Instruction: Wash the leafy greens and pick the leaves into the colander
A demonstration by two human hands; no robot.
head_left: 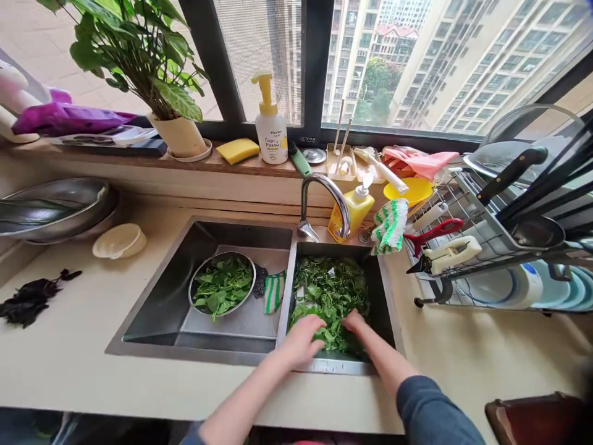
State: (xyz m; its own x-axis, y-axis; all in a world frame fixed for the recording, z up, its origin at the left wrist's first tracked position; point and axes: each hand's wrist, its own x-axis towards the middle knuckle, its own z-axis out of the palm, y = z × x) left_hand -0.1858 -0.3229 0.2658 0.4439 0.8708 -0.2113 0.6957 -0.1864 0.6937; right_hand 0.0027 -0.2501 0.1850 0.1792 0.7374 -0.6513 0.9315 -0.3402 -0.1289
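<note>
Leafy greens (331,290) fill the right sink basin, wet and loosely heaped. My left hand (303,339) is over the basin's near left corner, thumb and fingers apart, with nothing visible between them. On the other side, my right hand (356,321) reaches down into the greens; its fingertips are hidden among the leaves. In the left basin (152,315) stands a round colander (191,290) holding more picked greens (222,284). Beside it lie a green-and-white striped cloth (274,293) and a dark scouring pad (260,281).
A chrome faucet (303,198) arches over the right basin, with a yellow bottle (354,213) behind. A wire dish rack (445,272) with a knife (512,176) stands right. Dark leaves (30,300) and a cream bowl (119,242) sit on the left counter.
</note>
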